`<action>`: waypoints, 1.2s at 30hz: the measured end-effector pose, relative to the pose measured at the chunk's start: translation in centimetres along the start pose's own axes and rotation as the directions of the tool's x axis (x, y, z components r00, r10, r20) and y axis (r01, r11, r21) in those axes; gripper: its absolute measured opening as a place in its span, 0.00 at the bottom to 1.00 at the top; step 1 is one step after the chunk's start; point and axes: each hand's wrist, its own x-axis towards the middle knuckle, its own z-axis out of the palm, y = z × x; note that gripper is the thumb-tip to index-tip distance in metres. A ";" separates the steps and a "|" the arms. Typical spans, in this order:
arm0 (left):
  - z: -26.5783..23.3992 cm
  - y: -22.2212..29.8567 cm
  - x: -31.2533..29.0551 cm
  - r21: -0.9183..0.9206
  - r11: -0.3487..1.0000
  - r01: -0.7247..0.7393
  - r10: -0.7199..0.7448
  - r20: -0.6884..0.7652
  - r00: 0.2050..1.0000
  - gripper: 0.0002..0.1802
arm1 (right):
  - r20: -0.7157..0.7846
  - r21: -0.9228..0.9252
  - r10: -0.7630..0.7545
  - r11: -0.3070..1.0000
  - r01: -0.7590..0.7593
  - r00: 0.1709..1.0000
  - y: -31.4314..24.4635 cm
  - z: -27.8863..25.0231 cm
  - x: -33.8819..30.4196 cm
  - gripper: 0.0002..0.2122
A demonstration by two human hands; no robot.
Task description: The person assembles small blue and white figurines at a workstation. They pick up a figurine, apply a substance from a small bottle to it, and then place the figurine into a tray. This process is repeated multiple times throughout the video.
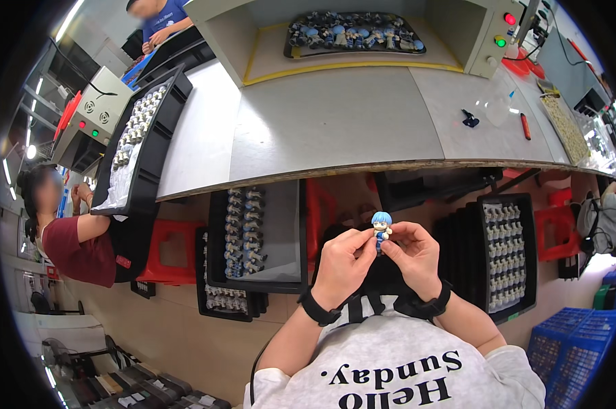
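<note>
A small figurine with light-blue hair and a blue-and-white body stands upright between my hands, in front of my lap. My left hand pinches it from the left side with thumb and fingertips. From the other side my right hand grips it as well, its thumb low on the body. The fingers cover part of the figurine's sides. Both wrists wear black bands.
Ahead is a grey worktable with a box-shaped machine holding a tray of figurines. Black bins of figurines flank me, left and right. A red pen-like tool lies on the table. Two people work at left.
</note>
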 end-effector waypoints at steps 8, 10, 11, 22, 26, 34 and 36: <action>1.7 -0.7 0.1 0.345 0.910 -0.229 0.293 -0.146 0.945 0.05 | -0.032 0.022 0.037 0.999 -0.037 0.999 -0.1 0.2 -0.2 0.13; 1.9 -0.8 0.2 0.404 0.881 -0.247 0.328 -0.143 0.934 0.05 | -0.032 -0.026 0.028 0.999 -0.029 0.999 -0.3 0.1 -0.1 0.12; 2.0 -0.9 0.2 0.432 0.864 -0.258 0.346 -0.139 0.928 0.04 | -0.019 -0.070 0.026 0.997 -0.027 0.999 -0.4 -0.1 0.0 0.12; 2.0 -0.7 0.8 0.405 0.881 -0.244 0.330 -0.158 0.931 0.04 | -0.396 -0.628 -0.626 0.718 0.298 0.672 -6.9 -14.8 11.4 0.18; 2.6 0.2 1.7 0.392 0.881 -0.265 0.338 -0.131 0.932 0.04 | -0.365 -0.798 -0.638 0.590 0.126 0.678 -9.5 -21.2 16.7 0.33; 1.8 0.5 2.3 0.435 0.847 -0.307 0.389 -0.113 0.914 0.04 | -0.351 -0.780 -0.271 0.615 -0.119 0.896 -11.6 -26.1 21.7 0.32; 1.5 0.3 2.1 0.447 0.838 -0.312 0.395 -0.104 0.913 0.03 | -0.344 -0.809 -0.343 0.581 -0.091 0.874 -11.7 -25.3 21.3 0.24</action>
